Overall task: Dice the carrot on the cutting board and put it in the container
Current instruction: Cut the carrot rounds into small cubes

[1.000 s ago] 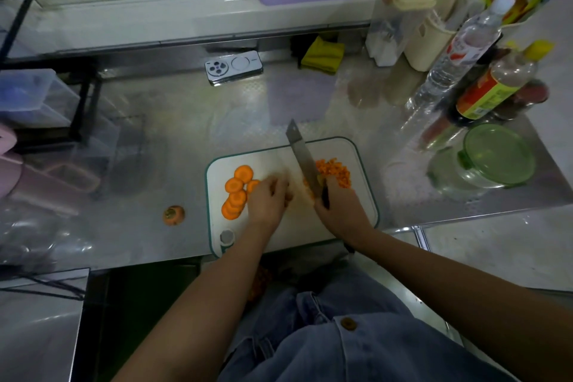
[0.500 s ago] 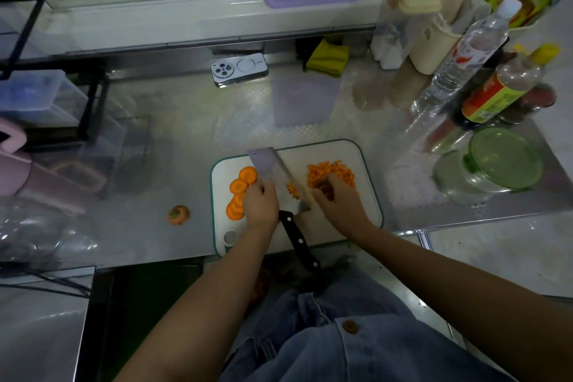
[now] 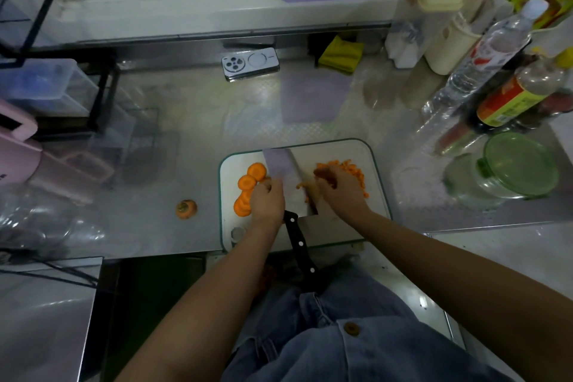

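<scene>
The left hand [image 3: 266, 198] grips the cleaver [image 3: 283, 175] flat on the cutting board [image 3: 373, 211], probably so the right hand [image 3: 339, 187] can brush diced carrot [image 3: 356, 171] toward its far-right corner. Whether that hand grasps anything is unclear.

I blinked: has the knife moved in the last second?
Yes. The knife went from upright cutting to lying flat on the board, handle past its near edge.

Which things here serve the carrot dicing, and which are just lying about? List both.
For the job:
cutting board, cleaver, carrot slices, diced carrot, glass container with green lid

Lying about:
carrot top, phone, yellow cloth, water bottle, sauce bottle
</scene>
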`<control>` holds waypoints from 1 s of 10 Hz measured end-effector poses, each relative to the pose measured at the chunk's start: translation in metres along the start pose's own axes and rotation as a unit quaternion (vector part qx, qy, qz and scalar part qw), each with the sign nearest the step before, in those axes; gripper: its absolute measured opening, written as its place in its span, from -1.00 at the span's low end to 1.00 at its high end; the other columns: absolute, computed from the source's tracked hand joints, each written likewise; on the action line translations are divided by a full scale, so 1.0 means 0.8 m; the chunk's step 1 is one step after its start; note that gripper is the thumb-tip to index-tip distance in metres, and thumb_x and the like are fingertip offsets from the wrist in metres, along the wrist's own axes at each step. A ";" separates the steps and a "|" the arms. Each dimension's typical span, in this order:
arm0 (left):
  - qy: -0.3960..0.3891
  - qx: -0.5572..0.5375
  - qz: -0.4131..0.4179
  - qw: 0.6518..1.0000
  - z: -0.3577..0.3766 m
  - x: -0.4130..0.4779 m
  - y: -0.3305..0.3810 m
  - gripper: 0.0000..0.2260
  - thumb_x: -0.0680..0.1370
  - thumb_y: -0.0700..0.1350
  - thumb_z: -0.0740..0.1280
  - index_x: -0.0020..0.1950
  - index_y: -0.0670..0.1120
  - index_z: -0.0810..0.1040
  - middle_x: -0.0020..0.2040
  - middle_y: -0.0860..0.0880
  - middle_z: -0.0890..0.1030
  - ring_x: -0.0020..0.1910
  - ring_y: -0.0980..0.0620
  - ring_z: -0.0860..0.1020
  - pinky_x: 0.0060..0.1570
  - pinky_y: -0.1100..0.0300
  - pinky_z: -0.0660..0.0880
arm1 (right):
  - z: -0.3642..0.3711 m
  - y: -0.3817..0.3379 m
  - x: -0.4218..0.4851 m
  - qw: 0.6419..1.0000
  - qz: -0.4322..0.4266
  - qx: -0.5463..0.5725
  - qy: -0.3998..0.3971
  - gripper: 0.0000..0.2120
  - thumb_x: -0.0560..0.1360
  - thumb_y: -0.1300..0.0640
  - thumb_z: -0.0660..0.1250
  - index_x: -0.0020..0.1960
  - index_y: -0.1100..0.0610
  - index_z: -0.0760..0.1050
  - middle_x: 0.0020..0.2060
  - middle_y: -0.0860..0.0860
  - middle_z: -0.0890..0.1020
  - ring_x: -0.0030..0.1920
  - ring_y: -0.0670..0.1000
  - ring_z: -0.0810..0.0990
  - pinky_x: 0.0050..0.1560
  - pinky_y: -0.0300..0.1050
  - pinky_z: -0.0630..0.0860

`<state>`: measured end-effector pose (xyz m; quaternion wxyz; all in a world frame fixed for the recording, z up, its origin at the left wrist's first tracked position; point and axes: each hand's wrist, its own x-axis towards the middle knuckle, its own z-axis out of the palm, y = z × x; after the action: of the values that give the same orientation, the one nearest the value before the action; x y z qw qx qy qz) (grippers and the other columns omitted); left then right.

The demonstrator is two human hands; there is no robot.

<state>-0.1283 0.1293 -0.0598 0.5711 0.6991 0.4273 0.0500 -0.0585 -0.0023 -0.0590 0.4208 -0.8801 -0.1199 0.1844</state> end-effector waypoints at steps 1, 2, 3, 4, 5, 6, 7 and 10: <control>0.007 0.007 -0.003 1.000 0.004 0.002 0.005 -0.59 0.63 -0.18 0.16 -0.44 -0.13 0.29 -0.45 -0.03 0.33 -0.43 0.12 0.28 -0.44 0.19 0.19 | -0.006 -0.015 -0.011 0.987 -0.140 -0.071 -0.034 -0.77 0.54 0.30 0.25 0.16 0.26 0.57 0.10 0.19 0.62 0.13 0.17 0.56 0.18 -0.05 0.42; 0.008 0.023 -0.003 1.000 0.008 0.002 0.010 -0.61 0.63 -0.18 0.15 -0.43 -0.12 0.31 -0.44 -0.02 0.35 -0.43 0.12 0.29 -0.45 0.20 0.20 | 0.003 -0.009 -0.024 0.965 -0.206 -0.132 -0.096 -0.68 0.51 0.28 0.20 0.21 0.31 0.54 0.19 0.24 0.57 0.23 0.20 0.51 0.28 -0.10 0.31; 0.005 0.011 -0.010 1.000 0.007 0.002 0.012 -0.62 0.63 -0.19 0.15 -0.41 -0.13 0.32 -0.43 -0.02 0.36 -0.43 0.12 0.30 -0.47 0.23 0.22 | 0.003 0.006 -0.021 0.978 -0.143 -0.130 -0.081 -0.60 0.52 0.18 0.13 0.26 0.37 0.47 0.27 0.34 0.47 0.34 0.29 0.40 0.33 -0.07 0.17; 0.001 0.011 -0.012 1.000 0.008 0.004 0.012 -0.62 0.63 -0.19 0.15 -0.41 -0.12 0.32 -0.43 -0.03 0.36 -0.43 0.11 0.30 -0.45 0.19 0.19 | 0.003 0.009 -0.025 0.971 -0.165 -0.138 -0.108 -0.54 0.58 0.03 0.08 0.36 0.27 0.41 0.38 0.31 0.36 0.38 0.26 0.34 0.36 0.03 0.22; 0.005 0.007 -0.019 1.000 0.010 0.002 0.017 -0.63 0.63 -0.17 0.14 -0.40 -0.13 0.31 -0.43 -0.03 0.35 -0.42 0.11 0.28 -0.44 0.18 0.18 | 0.001 0.011 -0.028 0.964 -0.178 -0.152 -0.128 -0.50 0.57 -0.01 0.07 0.38 0.26 0.39 0.41 0.27 0.34 0.37 0.24 0.36 0.34 -0.02 0.23; 0.014 0.008 -0.025 1.000 0.012 0.003 0.019 -0.62 0.64 -0.16 0.14 -0.39 -0.12 0.31 -0.40 -0.03 0.36 -0.40 0.11 0.30 -0.39 0.17 0.20 | -0.006 0.014 -0.031 0.978 -0.152 -0.107 -0.093 -0.51 0.56 0.05 0.12 0.37 0.35 0.36 0.40 0.27 0.33 0.43 0.22 0.29 0.40 -0.06 0.14; 0.018 -0.022 -0.049 0.998 0.014 0.009 0.017 -0.64 0.65 -0.14 0.13 -0.37 -0.10 0.34 -0.32 -0.07 0.41 -0.30 0.03 0.37 -0.29 0.18 0.27 | -0.011 0.016 -0.041 0.970 -0.187 -0.084 -0.132 -0.50 0.58 0.00 0.10 0.44 0.24 0.29 0.48 0.13 0.22 0.47 -0.01 0.15 0.43 -0.22 0.07; -0.001 0.010 -0.058 0.998 0.006 -0.002 0.027 -0.71 0.64 -0.13 0.11 -0.29 -0.03 0.35 -0.30 -0.01 0.41 -0.36 0.08 0.38 -0.37 0.23 0.31 | -0.009 0.011 -0.045 0.964 -0.213 -0.100 -0.125 -0.51 0.58 0.03 0.08 0.42 0.26 0.32 0.48 0.16 0.22 0.46 -0.02 0.15 0.39 -0.22 0.09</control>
<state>-0.1152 0.1251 -0.0426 0.5663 0.6788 0.4674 0.0115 -0.0871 -0.0262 -0.0536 0.3416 -0.8419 -0.3739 0.1863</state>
